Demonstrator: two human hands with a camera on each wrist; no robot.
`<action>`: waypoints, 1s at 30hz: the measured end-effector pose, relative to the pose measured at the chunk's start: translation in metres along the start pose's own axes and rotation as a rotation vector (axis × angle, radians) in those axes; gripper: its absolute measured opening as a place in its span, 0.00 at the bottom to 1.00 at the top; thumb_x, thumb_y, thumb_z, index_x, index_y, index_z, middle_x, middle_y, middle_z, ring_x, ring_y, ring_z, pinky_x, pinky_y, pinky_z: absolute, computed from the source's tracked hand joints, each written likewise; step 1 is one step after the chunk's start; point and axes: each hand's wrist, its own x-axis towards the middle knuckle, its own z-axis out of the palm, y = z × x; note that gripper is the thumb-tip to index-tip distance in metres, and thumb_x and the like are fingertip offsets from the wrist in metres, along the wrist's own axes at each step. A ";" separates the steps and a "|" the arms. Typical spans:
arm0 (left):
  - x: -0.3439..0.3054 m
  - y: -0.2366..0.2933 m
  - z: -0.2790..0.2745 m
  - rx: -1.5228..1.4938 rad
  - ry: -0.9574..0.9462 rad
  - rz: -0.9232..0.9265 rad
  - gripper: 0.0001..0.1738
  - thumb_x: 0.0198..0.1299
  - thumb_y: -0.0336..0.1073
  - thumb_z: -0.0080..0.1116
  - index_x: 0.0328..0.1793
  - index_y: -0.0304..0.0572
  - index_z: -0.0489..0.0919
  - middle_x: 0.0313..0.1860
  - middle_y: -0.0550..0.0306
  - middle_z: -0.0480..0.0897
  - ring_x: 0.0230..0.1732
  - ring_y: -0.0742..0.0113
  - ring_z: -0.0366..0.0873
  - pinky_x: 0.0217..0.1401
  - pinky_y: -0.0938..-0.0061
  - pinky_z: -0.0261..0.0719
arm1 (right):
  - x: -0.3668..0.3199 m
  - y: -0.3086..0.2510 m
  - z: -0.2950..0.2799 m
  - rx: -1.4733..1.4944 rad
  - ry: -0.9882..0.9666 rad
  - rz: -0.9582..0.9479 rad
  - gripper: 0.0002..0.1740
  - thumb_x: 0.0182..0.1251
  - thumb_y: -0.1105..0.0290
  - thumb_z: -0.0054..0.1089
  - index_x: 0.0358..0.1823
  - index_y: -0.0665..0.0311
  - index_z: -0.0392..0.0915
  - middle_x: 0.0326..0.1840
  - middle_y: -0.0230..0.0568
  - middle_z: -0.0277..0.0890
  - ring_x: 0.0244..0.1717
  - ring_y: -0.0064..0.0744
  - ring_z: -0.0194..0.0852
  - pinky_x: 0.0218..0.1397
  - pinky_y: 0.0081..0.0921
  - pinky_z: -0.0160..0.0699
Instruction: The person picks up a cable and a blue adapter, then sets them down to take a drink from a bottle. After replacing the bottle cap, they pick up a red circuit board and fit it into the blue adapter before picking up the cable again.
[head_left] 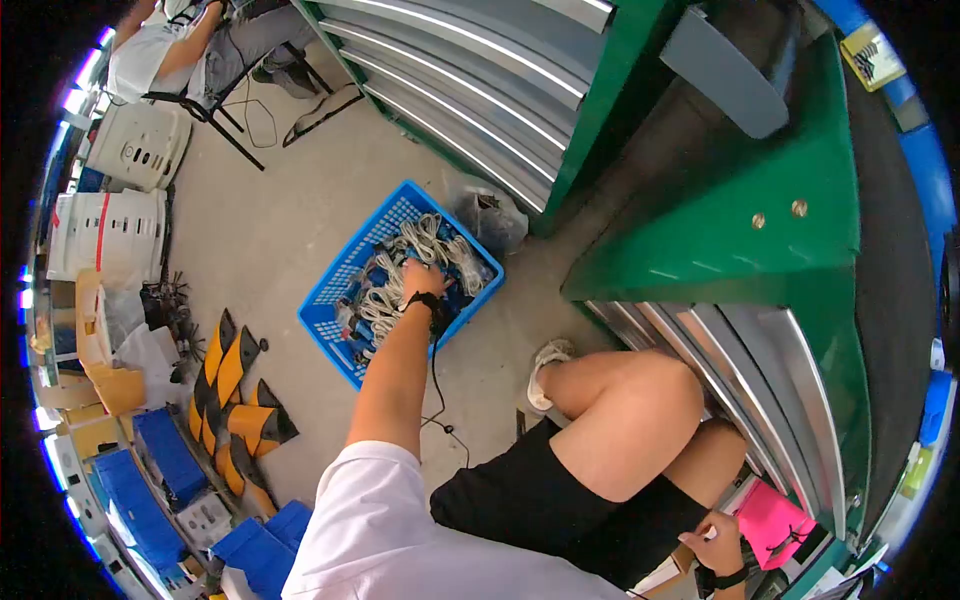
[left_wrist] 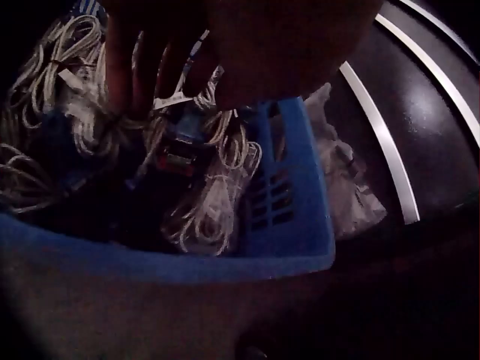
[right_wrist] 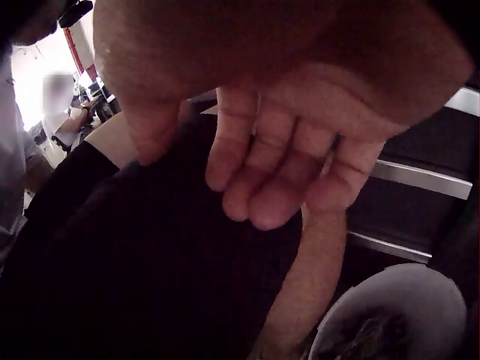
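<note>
A blue plastic basket [head_left: 325, 310] full of bundled cables stands on the floor. My left hand [head_left: 421, 280] reaches down into it, its fingers among the coiled light-grey cables [head_left: 383, 305]. Seen from the left wrist, dark fingers overlap cables with white tags [left_wrist: 174, 100], near a blue connector [left_wrist: 189, 125]; I cannot tell whether they grip one. A cable coil in clear plastic [left_wrist: 206, 217] lies by the basket's wall. My right hand [head_left: 716, 548] is beside my thigh, fingers loosely bent with nothing held, as the right wrist view also shows.
A clear plastic bag [head_left: 490, 215] sits against the basket, beside a green cabinet with grey drawers [head_left: 470, 90]. Another green unit [head_left: 720, 240] stands close on the right. Black-and-yellow ramp pieces [head_left: 232, 375] and boxes lie left. A seated person [head_left: 185, 55] is at the upper left.
</note>
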 end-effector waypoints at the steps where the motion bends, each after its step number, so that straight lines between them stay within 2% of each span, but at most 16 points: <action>1: 0.006 0.005 0.000 -0.002 -0.001 -0.003 0.31 0.72 0.44 0.65 0.69 0.26 0.74 0.69 0.25 0.80 0.70 0.27 0.81 0.70 0.43 0.83 | 0.002 0.001 0.001 -0.009 0.011 0.005 0.19 0.47 0.67 0.90 0.25 0.66 0.81 0.23 0.44 0.84 0.26 0.40 0.87 0.34 0.35 0.82; 3: 0.012 0.011 -0.002 -0.006 0.110 -0.080 0.34 0.71 0.46 0.67 0.72 0.27 0.72 0.71 0.25 0.79 0.70 0.27 0.81 0.71 0.43 0.83 | 0.004 0.003 0.000 -0.068 0.015 0.015 0.21 0.45 0.66 0.92 0.22 0.66 0.81 0.22 0.45 0.84 0.25 0.40 0.87 0.33 0.35 0.81; 8: 0.061 -0.007 0.003 -0.013 -0.034 -0.196 0.35 0.65 0.57 0.74 0.60 0.29 0.85 0.64 0.30 0.87 0.70 0.35 0.84 0.70 0.45 0.85 | 0.006 -0.001 0.002 -0.064 0.023 0.047 0.23 0.42 0.64 0.93 0.19 0.65 0.81 0.19 0.44 0.83 0.24 0.42 0.86 0.33 0.35 0.81; 11: 0.066 0.000 -0.003 0.022 -0.045 -0.230 0.34 0.64 0.56 0.76 0.59 0.28 0.86 0.63 0.30 0.88 0.67 0.37 0.87 0.68 0.47 0.87 | 0.008 0.001 0.000 -0.140 0.017 0.012 0.24 0.41 0.62 0.94 0.17 0.64 0.81 0.20 0.44 0.83 0.23 0.43 0.86 0.32 0.36 0.80; 12: 0.060 0.000 -0.002 0.045 0.057 -0.165 0.33 0.62 0.54 0.77 0.56 0.27 0.87 0.60 0.28 0.90 0.61 0.35 0.90 0.66 0.48 0.88 | 0.010 0.001 0.001 -0.145 0.020 0.014 0.24 0.41 0.62 0.94 0.17 0.64 0.81 0.20 0.44 0.83 0.23 0.43 0.86 0.32 0.36 0.80; 15: 0.059 0.002 -0.009 -0.021 -0.007 -0.220 0.30 0.60 0.52 0.77 0.51 0.26 0.89 0.56 0.28 0.91 0.58 0.35 0.91 0.63 0.47 0.89 | 0.016 -0.007 0.001 -0.189 0.039 0.029 0.25 0.40 0.61 0.95 0.14 0.64 0.80 0.18 0.44 0.82 0.21 0.44 0.85 0.30 0.37 0.78; 16: 0.063 0.000 -0.010 -0.027 -0.080 -0.155 0.26 0.62 0.50 0.73 0.45 0.27 0.90 0.49 0.26 0.91 0.52 0.33 0.92 0.57 0.47 0.88 | 0.020 -0.012 -0.002 -0.178 0.010 0.038 0.26 0.40 0.60 0.95 0.13 0.64 0.80 0.16 0.44 0.80 0.20 0.44 0.83 0.29 0.37 0.77; 18: 0.054 -0.007 -0.005 -0.090 -0.079 -0.088 0.25 0.63 0.50 0.71 0.44 0.28 0.90 0.47 0.26 0.91 0.50 0.33 0.91 0.55 0.47 0.87 | 0.024 -0.015 -0.004 -0.166 -0.020 0.046 0.27 0.40 0.60 0.96 0.12 0.63 0.79 0.14 0.44 0.78 0.18 0.44 0.82 0.28 0.37 0.76; 19: 0.045 -0.004 -0.009 -0.155 -0.074 -0.015 0.24 0.63 0.49 0.70 0.42 0.29 0.90 0.44 0.26 0.91 0.47 0.32 0.91 0.53 0.47 0.86 | 0.026 -0.012 -0.004 -0.184 -0.015 0.008 0.29 0.42 0.55 0.96 0.10 0.65 0.80 0.12 0.44 0.77 0.14 0.41 0.78 0.25 0.35 0.74; 20: 0.062 -0.038 0.028 -0.260 -0.040 0.069 0.22 0.64 0.48 0.67 0.41 0.30 0.89 0.37 0.29 0.89 0.42 0.31 0.90 0.50 0.48 0.85 | 0.028 -0.008 -0.004 -0.202 -0.008 -0.032 0.33 0.44 0.50 0.96 0.09 0.66 0.80 0.10 0.43 0.76 0.10 0.38 0.74 0.21 0.34 0.72; 21: 0.050 -0.044 0.031 -0.270 -0.040 0.076 0.22 0.63 0.48 0.70 0.42 0.31 0.89 0.37 0.33 0.90 0.43 0.34 0.90 0.50 0.46 0.84 | 0.028 -0.001 -0.004 -0.199 -0.006 -0.035 0.33 0.44 0.50 0.96 0.09 0.66 0.80 0.10 0.43 0.76 0.10 0.38 0.74 0.21 0.34 0.72; 23: 0.021 -0.060 0.039 -0.253 0.127 0.340 0.20 0.66 0.46 0.70 0.41 0.32 0.84 0.36 0.39 0.88 0.41 0.43 0.88 0.47 0.50 0.82 | 0.028 0.014 -0.004 -0.145 -0.083 0.046 0.33 0.45 0.48 0.95 0.10 0.67 0.81 0.10 0.44 0.76 0.11 0.38 0.75 0.21 0.33 0.72; 25: -0.037 -0.030 -0.010 -0.383 -0.084 0.189 0.17 0.76 0.44 0.64 0.48 0.32 0.82 0.39 0.41 0.84 0.43 0.52 0.82 0.51 0.61 0.79 | 0.028 0.025 -0.001 -0.146 -0.070 0.047 0.34 0.45 0.48 0.95 0.10 0.67 0.81 0.09 0.44 0.75 0.11 0.38 0.75 0.21 0.34 0.71; 26: -0.051 -0.037 -0.012 -0.418 -0.014 0.332 0.15 0.79 0.42 0.62 0.46 0.36 0.78 0.35 0.49 0.78 0.39 0.58 0.76 0.46 0.62 0.77 | 0.026 0.028 0.000 -0.151 -0.060 0.053 0.35 0.45 0.48 0.95 0.09 0.67 0.80 0.09 0.44 0.74 0.11 0.39 0.75 0.21 0.35 0.71; 27: -0.064 -0.042 -0.012 -0.690 -0.105 0.308 0.12 0.80 0.39 0.62 0.46 0.39 0.76 0.37 0.58 0.76 0.40 0.67 0.74 0.45 0.66 0.76 | 0.025 0.023 -0.001 -0.149 -0.053 0.049 0.35 0.45 0.48 0.95 0.09 0.67 0.80 0.09 0.44 0.74 0.11 0.39 0.75 0.21 0.35 0.71; 30: -0.102 -0.047 -0.045 -0.721 -0.139 0.316 0.15 0.81 0.41 0.64 0.46 0.42 0.72 0.37 0.63 0.74 0.39 0.71 0.72 0.41 0.68 0.75 | 0.029 -0.003 -0.007 -0.195 -0.060 0.022 0.30 0.48 0.56 0.94 0.10 0.67 0.80 0.10 0.41 0.78 0.11 0.29 0.77 0.19 0.28 0.67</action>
